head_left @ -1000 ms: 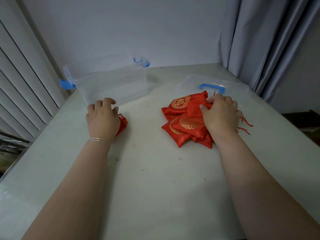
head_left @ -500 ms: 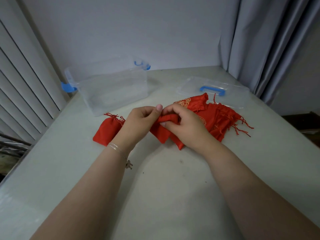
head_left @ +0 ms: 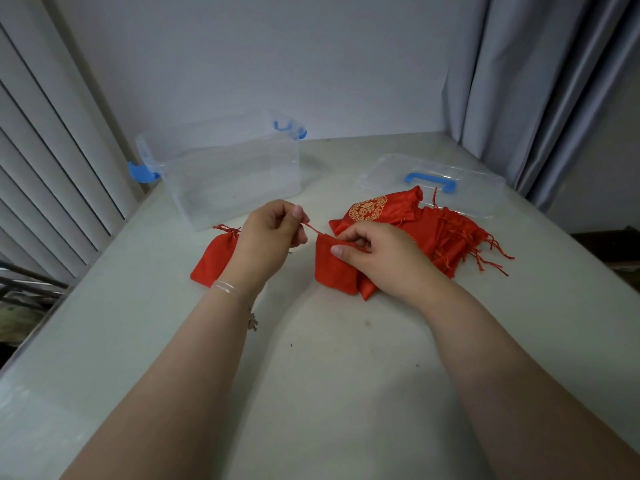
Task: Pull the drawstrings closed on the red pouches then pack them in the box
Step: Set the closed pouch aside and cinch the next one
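Note:
My left hand [head_left: 268,237] pinches a red drawstring [head_left: 313,229] and holds it taut to the left. The string runs to the mouth of a red pouch [head_left: 332,271], which my right hand [head_left: 374,252] pinches at its gathered top. Behind my right hand lies a pile of red pouches [head_left: 415,225] with gold emblems and loose tassels. One closed red pouch [head_left: 213,259] lies on the table beside my left wrist. The clear plastic box [head_left: 228,174] with blue clips stands open at the back left.
The box's clear lid [head_left: 433,181] with a blue handle lies flat at the back right, behind the pile. The pale table [head_left: 329,358] meets a wall at the back, slatted blinds on the left and a grey curtain [head_left: 536,81] on the right.
My left hand let go of the closed pouch at the left and came to the middle. My right hand drew one pouch from the pile; the hands now pull its string apart.

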